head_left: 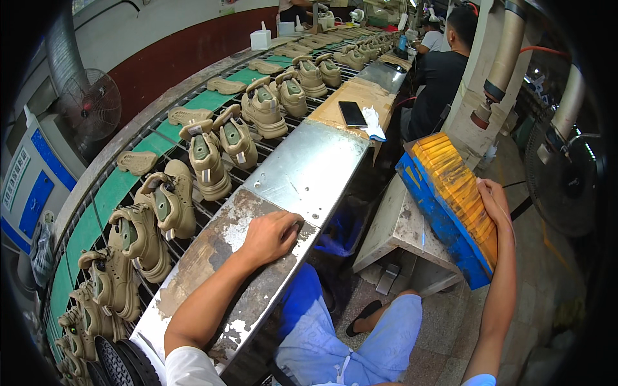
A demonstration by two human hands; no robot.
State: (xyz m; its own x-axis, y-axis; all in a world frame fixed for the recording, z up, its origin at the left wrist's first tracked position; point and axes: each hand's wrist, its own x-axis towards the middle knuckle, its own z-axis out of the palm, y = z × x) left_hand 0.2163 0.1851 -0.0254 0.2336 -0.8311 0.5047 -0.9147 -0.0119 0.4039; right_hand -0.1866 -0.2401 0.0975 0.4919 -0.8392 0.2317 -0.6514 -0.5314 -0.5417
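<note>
My left hand (273, 235) rests on the worn metal ledge (212, 254), its fingers curled into a loose fist. No object shows in it. My right hand (494, 201) is at the right edge of a yellow ribbed block (454, 186), with its fingers bent over that edge and partly hidden. The block is stained dark and sits in a blue frame (444, 235). Left of the ledge, several tan shoes (209, 164) stand in pairs on a rack of metal bars, with loose tan soles (188, 116) beyond them on a green strip (158, 145).
A black phone (351, 114) and a white glove (373, 124) lie on cardboard farther up the ledge. A grey metal stand (412, 222) is under the blue frame. Black soles (125, 360) are stacked at lower left. Another person (444, 83) sits ahead. A machine rod (501, 64) hangs at right.
</note>
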